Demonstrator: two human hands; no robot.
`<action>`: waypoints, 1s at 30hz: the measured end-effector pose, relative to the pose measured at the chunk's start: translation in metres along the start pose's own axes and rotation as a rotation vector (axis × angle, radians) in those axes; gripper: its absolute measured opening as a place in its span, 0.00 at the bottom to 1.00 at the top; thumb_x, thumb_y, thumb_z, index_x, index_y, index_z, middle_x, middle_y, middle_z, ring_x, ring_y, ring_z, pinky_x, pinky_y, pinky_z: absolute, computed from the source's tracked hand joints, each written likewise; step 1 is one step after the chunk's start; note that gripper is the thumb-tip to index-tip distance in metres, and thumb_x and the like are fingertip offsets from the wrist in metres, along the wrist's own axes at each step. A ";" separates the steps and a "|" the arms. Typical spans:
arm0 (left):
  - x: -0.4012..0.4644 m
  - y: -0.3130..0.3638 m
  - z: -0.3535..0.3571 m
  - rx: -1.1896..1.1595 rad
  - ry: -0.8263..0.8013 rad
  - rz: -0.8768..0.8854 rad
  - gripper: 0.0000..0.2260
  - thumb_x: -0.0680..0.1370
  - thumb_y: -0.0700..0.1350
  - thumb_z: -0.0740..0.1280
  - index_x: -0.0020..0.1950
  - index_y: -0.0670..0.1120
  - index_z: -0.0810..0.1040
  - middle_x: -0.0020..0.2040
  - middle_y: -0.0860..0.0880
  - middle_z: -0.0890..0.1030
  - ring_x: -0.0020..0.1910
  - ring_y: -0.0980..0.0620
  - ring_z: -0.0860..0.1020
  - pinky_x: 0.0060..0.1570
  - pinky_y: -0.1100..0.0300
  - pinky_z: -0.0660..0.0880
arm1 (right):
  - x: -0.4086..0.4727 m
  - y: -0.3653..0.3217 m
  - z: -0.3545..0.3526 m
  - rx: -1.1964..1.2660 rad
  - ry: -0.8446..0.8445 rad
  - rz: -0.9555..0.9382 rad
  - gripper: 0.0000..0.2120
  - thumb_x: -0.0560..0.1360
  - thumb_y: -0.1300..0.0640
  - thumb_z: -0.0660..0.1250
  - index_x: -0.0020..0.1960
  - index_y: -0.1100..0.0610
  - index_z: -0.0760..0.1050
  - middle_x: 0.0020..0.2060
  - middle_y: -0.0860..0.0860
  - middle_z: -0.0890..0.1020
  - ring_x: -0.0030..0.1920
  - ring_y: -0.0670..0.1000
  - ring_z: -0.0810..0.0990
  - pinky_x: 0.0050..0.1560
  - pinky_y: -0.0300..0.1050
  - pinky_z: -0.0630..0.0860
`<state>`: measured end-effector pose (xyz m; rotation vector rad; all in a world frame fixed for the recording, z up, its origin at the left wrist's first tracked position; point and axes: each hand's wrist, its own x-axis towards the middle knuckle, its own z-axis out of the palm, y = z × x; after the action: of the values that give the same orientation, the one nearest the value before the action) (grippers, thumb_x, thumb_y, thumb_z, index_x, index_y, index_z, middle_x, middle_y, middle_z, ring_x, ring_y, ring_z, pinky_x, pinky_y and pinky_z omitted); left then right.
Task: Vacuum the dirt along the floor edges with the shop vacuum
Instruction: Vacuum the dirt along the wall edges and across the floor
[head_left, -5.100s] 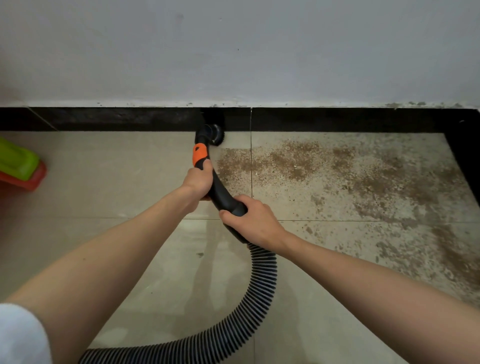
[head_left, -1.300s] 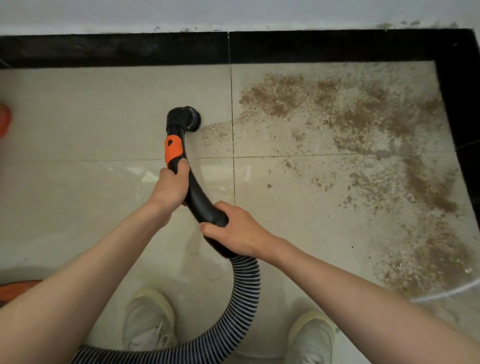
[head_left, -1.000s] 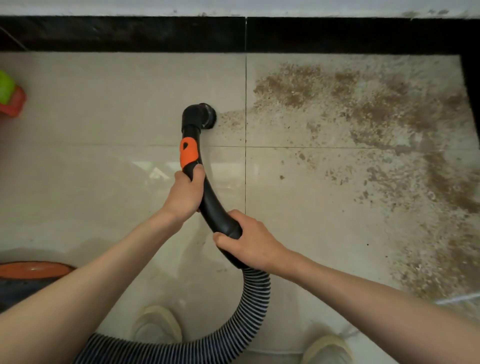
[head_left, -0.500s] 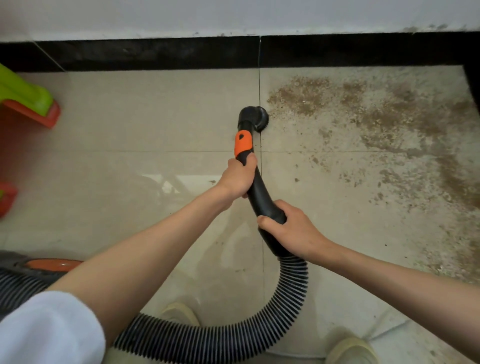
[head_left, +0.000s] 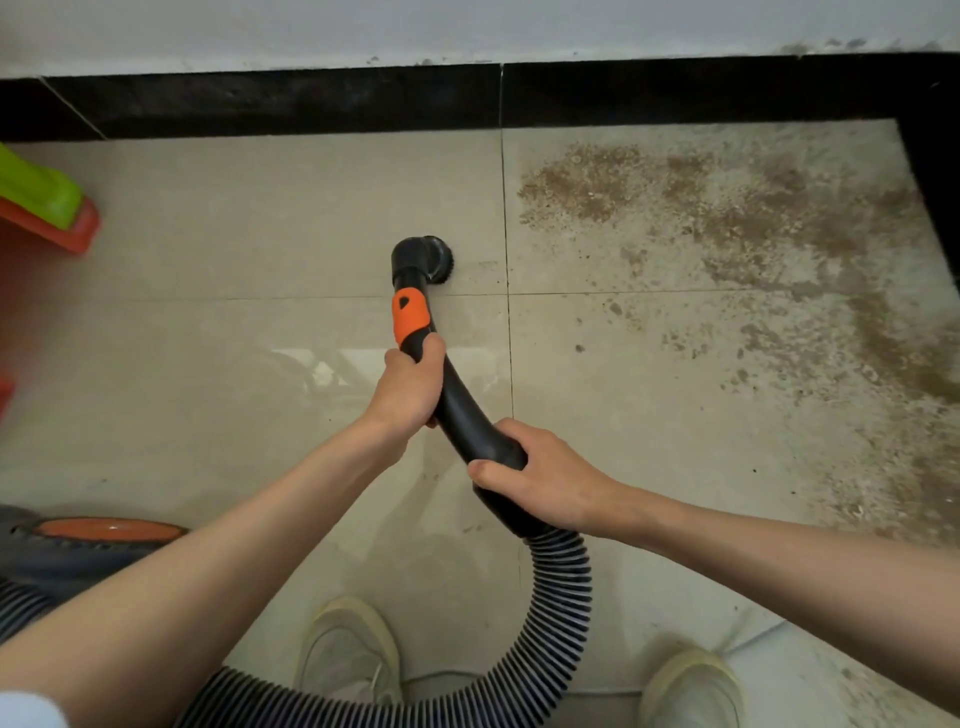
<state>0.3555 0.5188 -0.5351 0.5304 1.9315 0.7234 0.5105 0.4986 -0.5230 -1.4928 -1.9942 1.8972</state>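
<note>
Gripping the curved black wand (head_left: 457, 405) just below its orange collar (head_left: 410, 317), the left hand (head_left: 408, 387) is wrapped round it, while the right hand (head_left: 540, 478) is clamped lower down where the ribbed hose (head_left: 558, 623) joins. The round brush nozzle (head_left: 428, 260) is pressed on the tiled floor (head_left: 234, 322), just left of a grout line and apart from the black skirting (head_left: 311, 104). Brown dirt (head_left: 701, 218) is spread toward the floor's far right corner. The vacuum body (head_left: 78, 540) is seen at the near left edge; two shoes (head_left: 348, 649) are planted below.
</note>
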 end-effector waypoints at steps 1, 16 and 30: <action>-0.002 0.000 0.003 0.015 -0.025 0.005 0.20 0.81 0.54 0.54 0.64 0.40 0.64 0.44 0.47 0.74 0.41 0.50 0.75 0.37 0.58 0.75 | -0.005 0.003 0.001 0.005 0.021 0.001 0.07 0.74 0.49 0.67 0.47 0.49 0.70 0.39 0.46 0.77 0.39 0.46 0.77 0.40 0.39 0.73; -0.020 -0.005 0.023 0.042 -0.025 0.027 0.16 0.79 0.54 0.56 0.58 0.43 0.67 0.44 0.47 0.74 0.41 0.50 0.74 0.35 0.58 0.71 | -0.026 0.022 0.005 0.094 0.053 0.000 0.08 0.75 0.51 0.67 0.42 0.46 0.67 0.37 0.44 0.75 0.35 0.42 0.74 0.37 0.35 0.71; -0.036 -0.026 0.024 0.109 -0.102 0.016 0.15 0.80 0.54 0.55 0.58 0.43 0.67 0.43 0.47 0.74 0.41 0.50 0.75 0.38 0.57 0.72 | -0.021 0.041 -0.041 0.358 -0.401 0.319 0.15 0.79 0.47 0.60 0.51 0.57 0.79 0.44 0.55 0.82 0.44 0.52 0.81 0.51 0.45 0.78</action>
<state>0.3909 0.4832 -0.5377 0.6385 1.8802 0.5922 0.5705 0.5090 -0.5324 -1.4881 -1.4618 2.6926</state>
